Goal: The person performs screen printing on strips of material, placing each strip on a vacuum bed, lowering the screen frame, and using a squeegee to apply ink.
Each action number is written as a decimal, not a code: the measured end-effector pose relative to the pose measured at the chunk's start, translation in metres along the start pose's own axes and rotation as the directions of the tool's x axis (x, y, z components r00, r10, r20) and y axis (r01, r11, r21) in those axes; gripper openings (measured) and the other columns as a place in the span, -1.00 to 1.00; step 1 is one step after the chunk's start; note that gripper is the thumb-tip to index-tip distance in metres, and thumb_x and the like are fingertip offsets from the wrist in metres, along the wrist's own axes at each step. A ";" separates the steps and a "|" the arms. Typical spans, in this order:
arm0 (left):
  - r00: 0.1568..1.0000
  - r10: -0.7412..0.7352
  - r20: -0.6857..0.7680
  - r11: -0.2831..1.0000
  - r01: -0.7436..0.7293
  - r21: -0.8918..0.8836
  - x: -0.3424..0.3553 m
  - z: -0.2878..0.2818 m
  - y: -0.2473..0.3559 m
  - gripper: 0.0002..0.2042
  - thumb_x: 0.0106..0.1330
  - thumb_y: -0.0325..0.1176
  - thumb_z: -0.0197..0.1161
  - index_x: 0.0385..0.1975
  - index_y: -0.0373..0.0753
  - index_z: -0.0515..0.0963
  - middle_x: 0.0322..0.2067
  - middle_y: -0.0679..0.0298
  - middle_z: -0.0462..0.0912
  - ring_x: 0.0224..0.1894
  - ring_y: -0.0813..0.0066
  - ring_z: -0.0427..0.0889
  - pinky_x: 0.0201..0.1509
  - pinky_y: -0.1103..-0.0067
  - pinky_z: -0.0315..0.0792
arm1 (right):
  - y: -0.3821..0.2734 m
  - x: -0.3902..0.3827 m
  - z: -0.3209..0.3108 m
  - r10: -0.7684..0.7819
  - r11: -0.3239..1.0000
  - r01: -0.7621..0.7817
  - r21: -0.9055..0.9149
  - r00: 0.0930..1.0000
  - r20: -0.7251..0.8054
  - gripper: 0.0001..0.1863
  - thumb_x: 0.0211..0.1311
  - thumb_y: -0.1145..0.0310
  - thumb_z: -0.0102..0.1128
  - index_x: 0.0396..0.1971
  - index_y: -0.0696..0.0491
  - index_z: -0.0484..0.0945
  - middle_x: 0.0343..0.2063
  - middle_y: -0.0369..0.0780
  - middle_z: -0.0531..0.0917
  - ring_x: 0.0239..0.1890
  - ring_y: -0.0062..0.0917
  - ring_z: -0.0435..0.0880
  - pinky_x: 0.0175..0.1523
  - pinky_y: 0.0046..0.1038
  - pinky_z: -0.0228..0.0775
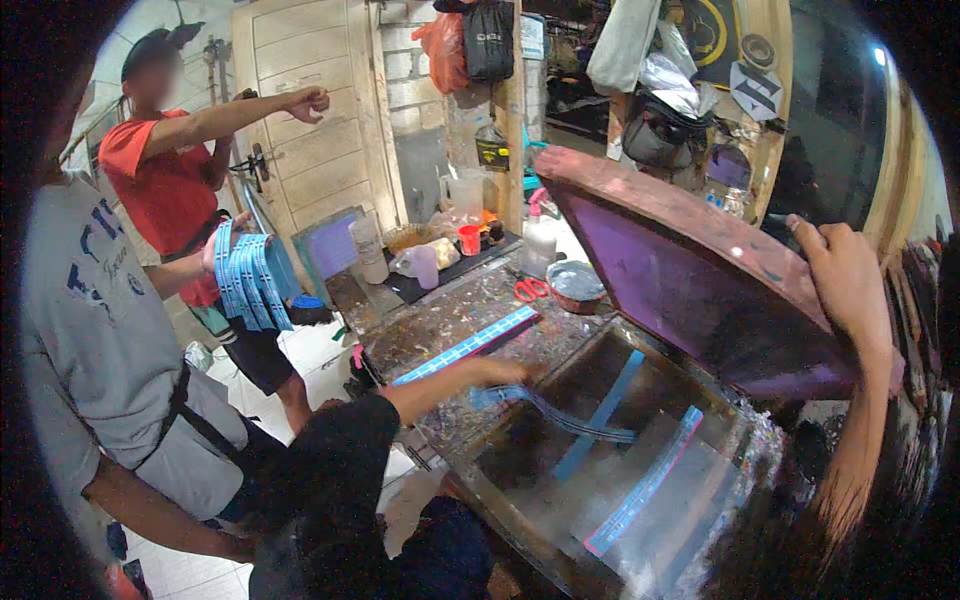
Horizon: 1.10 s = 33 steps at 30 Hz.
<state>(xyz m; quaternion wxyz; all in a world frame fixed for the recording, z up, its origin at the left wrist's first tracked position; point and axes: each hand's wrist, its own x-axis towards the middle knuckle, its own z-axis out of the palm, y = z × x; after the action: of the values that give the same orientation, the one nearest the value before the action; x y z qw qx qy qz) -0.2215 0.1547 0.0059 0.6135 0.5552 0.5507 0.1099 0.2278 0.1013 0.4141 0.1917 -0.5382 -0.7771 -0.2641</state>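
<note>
On the right, my right hand [838, 268] grips the raised edge of a screen-printing frame [690, 225], a pink-stained wooden border with purple mesh. The frame tilts up over a dark printing board [530, 460]. My left hand [500, 374], smeared by motion, is over the board's left edge. It holds a curved light-blue lanyard strap [560, 420], whose far end lies on the board. Beneath that strap, a plain blue strip [600, 415] lies crosswise. A printed blue strap with pink edges [645, 480] lies flat nearer the board's right side.
Beyond the board, a stained table [425, 325] carries a white-and-blue strip [470, 345], red scissors [531, 290], a bowl of grey paste [577, 281], bottles and cups. At left stands a person in grey [130, 330], near a bundle of blue straps [250, 280]; a person in red [160, 170] is behind.
</note>
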 end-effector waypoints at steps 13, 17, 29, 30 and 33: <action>0.684 0.719 0.123 0.056 -0.233 0.971 -0.083 0.158 -0.017 -0.75 0.26 -0.31 0.30 -0.12 -0.24 0.58 -0.22 0.10 0.60 -0.10 0.03 0.62 -0.07 0.19 0.54 | 0.065 0.036 0.034 -0.407 0.895 0.366 -0.255 0.904 -0.130 -0.48 0.37 0.41 0.03 0.33 -0.14 0.45 -0.19 0.05 0.60 -0.09 -0.05 0.62 0.02 -0.15 0.48; 0.721 0.692 0.043 0.418 -0.448 0.790 -0.050 0.279 -0.073 -0.69 0.29 -0.28 0.31 -0.03 -0.28 0.58 -0.24 0.12 0.57 -0.05 0.13 0.57 -0.06 0.26 0.52 | 0.028 0.003 -0.003 -0.145 0.942 0.163 -0.293 0.986 0.083 -0.59 0.53 0.37 -0.11 0.27 -0.04 0.54 -0.14 0.09 0.70 -0.07 -0.06 0.73 0.07 -0.09 0.57; 0.745 0.628 0.225 0.293 -0.494 0.819 -0.025 0.281 0.000 -0.43 0.43 -0.04 0.19 0.33 -0.25 0.45 0.37 0.06 0.42 0.51 0.14 0.23 0.42 0.15 0.18 | 0.000 0.004 -0.019 -0.129 0.971 0.128 -0.201 0.992 0.007 -0.55 0.53 0.31 -0.14 0.31 -0.08 0.52 0.06 0.07 0.66 0.14 -0.06 0.65 0.26 -0.16 0.44; 0.787 0.574 0.224 0.332 -0.474 0.816 -0.028 0.281 0.003 -0.40 0.44 -0.03 0.18 0.38 -0.25 0.41 0.39 0.07 0.40 0.52 0.15 0.21 0.42 0.14 0.18 | 0.000 0.007 -0.021 -0.123 0.972 0.128 -0.197 0.992 0.034 -0.55 0.53 0.29 -0.14 0.31 -0.09 0.52 0.09 0.06 0.66 0.15 -0.06 0.65 0.27 -0.16 0.43; 0.628 0.744 0.227 0.238 -0.566 0.789 -0.033 0.277 0.007 -0.35 0.44 -0.02 0.17 0.46 -0.22 0.32 0.43 0.07 0.35 0.53 0.14 0.20 0.43 0.13 0.16 | -0.001 0.009 -0.024 -0.090 0.975 0.092 -0.203 0.996 0.020 -0.55 0.55 0.24 -0.15 0.32 -0.11 0.52 0.12 0.04 0.65 0.18 -0.08 0.63 0.30 -0.17 0.41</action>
<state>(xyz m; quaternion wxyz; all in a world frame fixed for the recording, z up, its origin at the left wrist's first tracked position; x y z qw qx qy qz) -0.0093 -0.0225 -0.0322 0.1272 0.9315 0.3069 0.1484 0.2237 0.0931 0.4378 0.1190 -0.5202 -0.7708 -0.3479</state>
